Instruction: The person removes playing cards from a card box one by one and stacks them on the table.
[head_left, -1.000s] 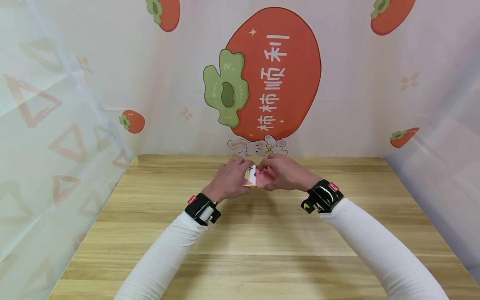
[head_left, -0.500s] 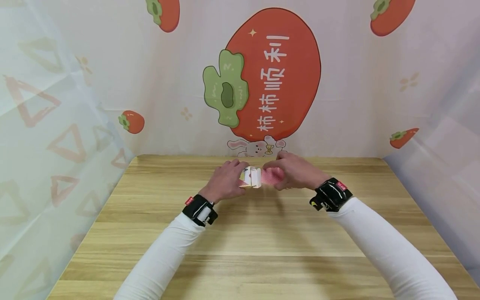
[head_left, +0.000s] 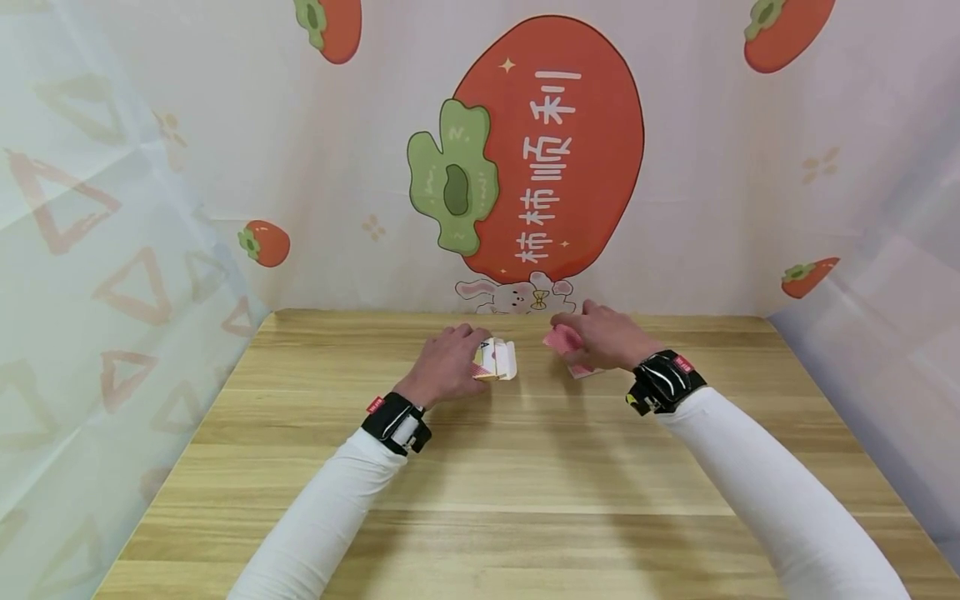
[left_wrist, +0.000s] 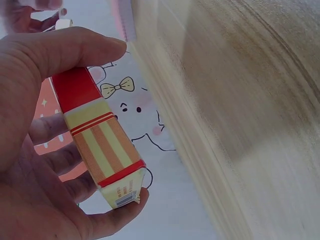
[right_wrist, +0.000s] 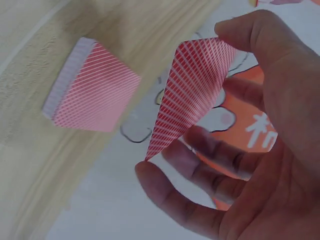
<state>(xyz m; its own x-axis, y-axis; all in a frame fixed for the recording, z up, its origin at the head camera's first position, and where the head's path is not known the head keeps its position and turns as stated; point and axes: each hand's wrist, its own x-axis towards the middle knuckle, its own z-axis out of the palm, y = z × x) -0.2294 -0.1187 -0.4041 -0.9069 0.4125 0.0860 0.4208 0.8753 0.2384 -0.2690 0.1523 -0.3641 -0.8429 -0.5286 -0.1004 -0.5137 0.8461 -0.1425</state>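
Observation:
My left hand (head_left: 447, 365) grips a card box (left_wrist: 102, 140) between thumb and fingers, over the back of the table. The box is yellow, red and striped on its narrow side, and its white end flap (head_left: 506, 360) stands open to the right. My right hand (head_left: 609, 335) holds one red-and-white patterned playing card (right_wrist: 195, 90) by its edges, thumb at one end and a fingertip at the other. The card is bowed and tilted. Beneath it on the table lies a squared deck of cards (right_wrist: 100, 92), pattern side up, partly hidden by the hand in the head view.
The wooden table (head_left: 510, 500) ends at a white backdrop (head_left: 697, 208) printed with persimmons and a rabbit. Light cloth (head_left: 90, 292) hangs along the left side, with more cloth (head_left: 907, 333) on the right.
The right hand has drawn the cards rightward out of the box and away from the left hand. The deck now lies on the table and one card is in the right hand.

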